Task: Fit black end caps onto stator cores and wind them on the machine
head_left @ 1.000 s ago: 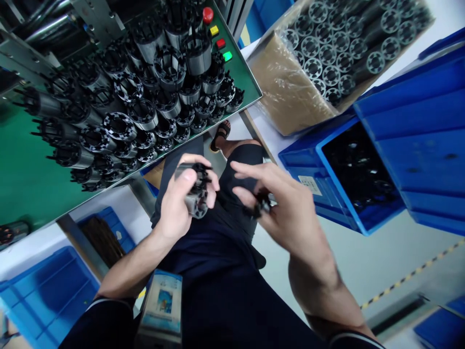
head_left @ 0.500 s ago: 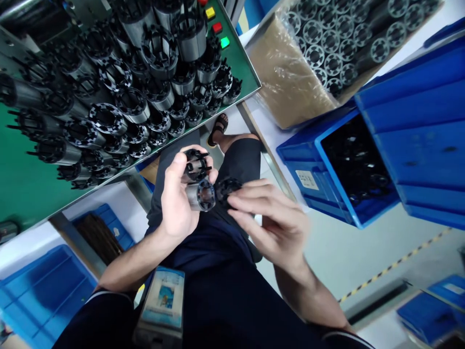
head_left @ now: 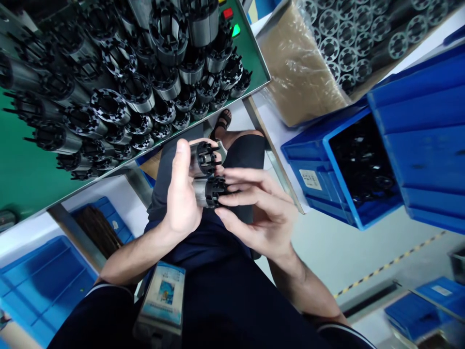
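Note:
Two metal cylinders lie side by side in my left hand [head_left: 181, 194], its thumb raised along their outer side. The upper cylinder [head_left: 196, 160] has a black pronged end piece facing right. On the right end of the lower cylinder [head_left: 199, 192] sits a black plastic end piece [head_left: 215, 191]. My right hand [head_left: 261, 208] has its fingertips closed on that black piece, which touches the cylinder. Whether it is fully seated cannot be seen.
Many similar cylinders [head_left: 138, 92] stand on the green bench [head_left: 22, 194] at upper left. A carton [head_left: 298, 72] of bare cylinders is at upper right. Below it, a blue bin [head_left: 308, 160] holds black parts. Blue crates [head_left: 43, 291] sit at lower left.
My right hand has moved left, bringing the black end piece from beside the lower cylinder onto its open end. My left hand has turned the cylinders slightly.

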A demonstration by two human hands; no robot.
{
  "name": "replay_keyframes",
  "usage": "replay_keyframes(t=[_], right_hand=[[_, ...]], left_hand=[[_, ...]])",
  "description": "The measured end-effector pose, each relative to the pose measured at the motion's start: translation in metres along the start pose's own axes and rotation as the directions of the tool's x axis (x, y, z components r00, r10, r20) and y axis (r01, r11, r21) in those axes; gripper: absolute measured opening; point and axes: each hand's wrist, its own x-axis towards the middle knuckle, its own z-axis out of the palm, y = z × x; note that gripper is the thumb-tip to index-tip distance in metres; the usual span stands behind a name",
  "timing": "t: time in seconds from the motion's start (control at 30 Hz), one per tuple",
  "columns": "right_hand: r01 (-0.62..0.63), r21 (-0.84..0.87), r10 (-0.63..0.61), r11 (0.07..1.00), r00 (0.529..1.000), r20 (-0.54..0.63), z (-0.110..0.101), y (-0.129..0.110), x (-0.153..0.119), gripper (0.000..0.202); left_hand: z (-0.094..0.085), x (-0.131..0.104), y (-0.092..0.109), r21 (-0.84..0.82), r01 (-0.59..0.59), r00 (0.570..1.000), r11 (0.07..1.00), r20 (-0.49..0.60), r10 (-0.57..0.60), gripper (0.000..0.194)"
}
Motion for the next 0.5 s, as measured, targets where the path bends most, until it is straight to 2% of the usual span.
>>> replay_keyframes(t=[0.13,0.27,0.37,0.43,0.5], right_hand=[[-0.006,-0.02,0.007,1.0,0.999,0.046,-0.006,0.002,0.004,0.054],[0.023,-0.092,-0.012,0.995,0.993,0.12,-0.012,0.004,0.007,0.045],[0.037,-0.118,-0.018,0.992,0.988,0.154,-0.008,0.005,0.005,0.042],[0.052,-0.152,-0.032,0.987,0.991,0.13,0.0,0.007,0.001,0.051],[0.046,-0.167,-0.038,0.985,0.998,0.049,0.007,0.01,-0.002,0.058]], left_hand=[[-0.002,0.002,-0.002,0.032,0.025,0.999,0.999,0.033,-0.026,0.076],[-0.004,0.004,-0.006,0.056,0.04,0.999,0.998,0.002,-0.041,0.075],[-0.005,0.002,-0.009,0.063,0.022,1.0,0.998,-0.015,-0.021,0.067],[-0.007,-0.001,-0.01,0.025,0.001,1.0,1.0,-0.006,-0.001,0.06],[-0.011,-0.006,-0.008,-0.018,0.023,1.0,1.0,0.021,-0.023,0.053]])
